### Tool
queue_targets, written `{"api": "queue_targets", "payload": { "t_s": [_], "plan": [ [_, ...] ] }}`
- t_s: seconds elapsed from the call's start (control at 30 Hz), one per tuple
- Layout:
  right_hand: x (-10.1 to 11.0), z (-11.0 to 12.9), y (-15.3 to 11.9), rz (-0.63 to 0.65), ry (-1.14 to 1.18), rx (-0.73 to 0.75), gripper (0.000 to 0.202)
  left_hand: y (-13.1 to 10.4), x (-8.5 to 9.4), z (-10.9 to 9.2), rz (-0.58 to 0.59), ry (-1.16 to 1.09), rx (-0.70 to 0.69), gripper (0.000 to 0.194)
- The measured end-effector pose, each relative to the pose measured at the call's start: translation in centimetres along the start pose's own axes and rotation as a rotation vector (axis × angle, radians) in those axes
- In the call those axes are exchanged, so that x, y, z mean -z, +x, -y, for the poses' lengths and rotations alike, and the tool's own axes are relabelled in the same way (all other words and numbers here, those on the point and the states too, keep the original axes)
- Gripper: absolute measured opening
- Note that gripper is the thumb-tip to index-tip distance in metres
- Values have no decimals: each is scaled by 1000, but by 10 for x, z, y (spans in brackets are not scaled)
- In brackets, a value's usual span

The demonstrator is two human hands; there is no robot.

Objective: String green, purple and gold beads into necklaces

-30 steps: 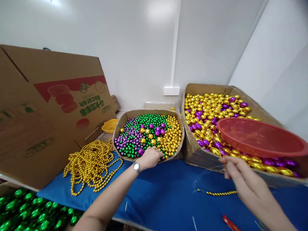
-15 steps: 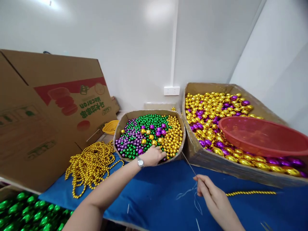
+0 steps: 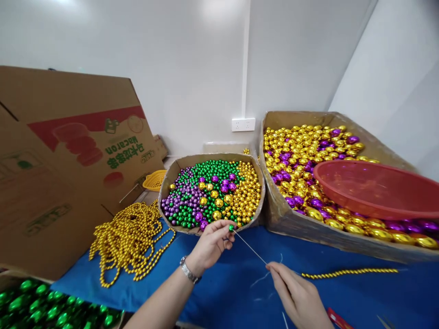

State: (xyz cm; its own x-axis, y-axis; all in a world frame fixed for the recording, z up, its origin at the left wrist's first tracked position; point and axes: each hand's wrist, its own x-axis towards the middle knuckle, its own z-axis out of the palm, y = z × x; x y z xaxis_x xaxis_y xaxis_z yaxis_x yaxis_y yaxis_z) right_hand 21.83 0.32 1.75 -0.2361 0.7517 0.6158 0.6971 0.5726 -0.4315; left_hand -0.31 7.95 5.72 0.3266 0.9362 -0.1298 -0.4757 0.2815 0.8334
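My left hand [image 3: 215, 242], with a watch on its wrist, pinches a small shiny green bead [image 3: 231, 228] just in front of the bead box. A long thin needle [image 3: 252, 249] runs straight from my right hand [image 3: 291, 288] up to that bead. Whether its tip is inside the bead's hole I cannot tell. The fingers of my right hand are closed on the needle's lower end, and loose pale thread [image 3: 260, 279] trails near them over the blue cloth [image 3: 219, 292]. The cardboard box [image 3: 159, 194] behind holds green, purple and gold beads, with larger gold and purple ones on top.
At right, a bigger box [image 3: 308, 235] holds large gold and purple beads and a red plastic basin [image 3: 373, 192]. Gold bead strands [image 3: 126, 237] lie at left beside a tall carton [image 3: 78, 183]. One gold strand [image 3: 350, 273] lies at right. Green beads [image 3: 41, 306] fill the lower left corner.
My left hand has come out of the bead box, toward me, with a green bead in its fingertips. The needle in my right hand now points at this bead.
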Motion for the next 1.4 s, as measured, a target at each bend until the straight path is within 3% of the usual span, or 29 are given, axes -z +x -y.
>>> {"api": "queue_targets", "payload": {
  "t_s": [0.23, 0.4, 0.53, 0.6, 0.7, 0.8, 0.87, 0.97, 1.07, 1.13, 1.2, 1.27, 1.4],
  "plan": [
    [-1, -5, -4, -1, -82, 45, 24, -1, 2, 1, -17, 40, -9, 25],
    [-8, -12, -11, -18, -222, 103, 28, -10, -5, 3, -50, 384, -141, 25],
    [-12, -11, -13, 8, -93, 32, 29, -16, -7, 13, 15, 480, -119, 31],
    [-11, -12, -13, 3, -38, -18, 27, -16, 0, 13, -33, 572, -150, 28],
    [-10, -16, -14, -24, -55, -12, 26, -9, 14, 1, -200, 879, -340, 24],
    [-13, -19, -15, -34, -95, 1, 26, 8, 25, -16, -301, 1390, -511, 25],
    [-16, -19, -15, -32, -107, -8, 26, 22, 29, -25, -317, 1695, -446, 26],
    [-20, -15, -14, -28, -102, -14, 27, 40, 29, -30, -308, 1850, -284, 25],
    [-20, -9, -13, -26, -68, -37, 27, 44, 25, -29, -279, 1658, -298, 25],
    [-18, -6, -11, -24, -42, -57, 27, 38, 18, -26, -235, 1180, -293, 27],
    [-17, -2, -10, -20, -21, -55, 26, 29, 10, -20, -185, 568, -216, 28],
    [-17, 0, -8, -20, -11, -42, 26, 20, 1, -13, -173, 136, -121, 28],
    [-19, 1, -6, -18, -17, -31, 27, 7, -11, -3, -193, -163, -62, 30]
  ]
}}
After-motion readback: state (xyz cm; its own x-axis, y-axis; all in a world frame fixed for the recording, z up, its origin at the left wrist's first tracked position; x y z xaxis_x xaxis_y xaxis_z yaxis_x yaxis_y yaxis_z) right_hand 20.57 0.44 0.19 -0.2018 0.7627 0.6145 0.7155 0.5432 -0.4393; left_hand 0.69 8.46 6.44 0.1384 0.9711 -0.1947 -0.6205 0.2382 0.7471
